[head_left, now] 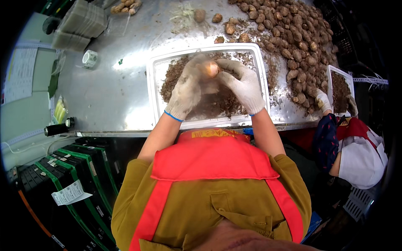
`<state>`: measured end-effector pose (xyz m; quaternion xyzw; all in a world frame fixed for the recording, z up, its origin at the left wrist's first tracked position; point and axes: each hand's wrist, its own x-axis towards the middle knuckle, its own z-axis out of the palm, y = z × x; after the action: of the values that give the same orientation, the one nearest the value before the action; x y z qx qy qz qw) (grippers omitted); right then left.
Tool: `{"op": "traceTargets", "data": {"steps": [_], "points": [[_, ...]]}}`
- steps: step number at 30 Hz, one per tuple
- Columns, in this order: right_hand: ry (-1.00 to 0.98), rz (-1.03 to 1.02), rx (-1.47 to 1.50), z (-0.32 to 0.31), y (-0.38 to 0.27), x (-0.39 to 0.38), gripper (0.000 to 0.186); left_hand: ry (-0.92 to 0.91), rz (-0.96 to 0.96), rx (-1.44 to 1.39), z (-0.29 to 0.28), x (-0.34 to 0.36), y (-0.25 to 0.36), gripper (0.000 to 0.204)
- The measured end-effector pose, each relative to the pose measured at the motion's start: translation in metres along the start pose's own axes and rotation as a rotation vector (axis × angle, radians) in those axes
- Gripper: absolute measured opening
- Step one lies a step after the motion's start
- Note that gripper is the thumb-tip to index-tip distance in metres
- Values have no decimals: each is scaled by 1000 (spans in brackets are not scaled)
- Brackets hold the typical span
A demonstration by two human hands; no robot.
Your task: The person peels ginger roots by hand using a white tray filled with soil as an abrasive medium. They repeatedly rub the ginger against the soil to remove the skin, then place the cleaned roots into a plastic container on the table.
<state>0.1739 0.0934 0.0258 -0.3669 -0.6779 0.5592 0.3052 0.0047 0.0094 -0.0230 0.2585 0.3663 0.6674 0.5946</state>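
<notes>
Both my hands wear whitish knit gloves and meet above a white foam tray [258,62]. My right hand [240,83] pinches a small peeled-looking tuber [212,69], perhaps a taro, between thumb and fingers. Against the tuber's left side is my left hand [188,83]; its fingers are smeared by motion, so whether it grips the tuber or some small tool cannot be made out. Loose brown skin scraps [228,102] cover much of the tray's floor below.
A large heap of unpeeled brown tubers [289,33] spreads over the metal table [104,100] at the back right. A co-worker's gloved hand [323,100] works beside another scrap tray [351,79]. Stacked clear containers [81,23], a label roll [89,58] and peeled tubers [127,6] stand back left.
</notes>
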Motion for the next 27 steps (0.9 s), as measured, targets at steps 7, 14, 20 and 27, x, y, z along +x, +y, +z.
{"op": "traceTargets", "data": {"steps": [7, 14, 20, 27], "points": [[124, -82, -13, 14, 8, 2, 22, 119, 38, 172, 9, -3, 5, 62], [138, -264, -236, 17, 16, 5, 15, 87, -4, 44, 6, -7, 0, 50], [52, -55, -392, -5, 40, 3, 23, -66, -32, -201, -5, -5, 0, 52], [179, -420, -282, 18, 12, -3, 22, 153, -45, -15, 24, -10, 9, 45]]}}
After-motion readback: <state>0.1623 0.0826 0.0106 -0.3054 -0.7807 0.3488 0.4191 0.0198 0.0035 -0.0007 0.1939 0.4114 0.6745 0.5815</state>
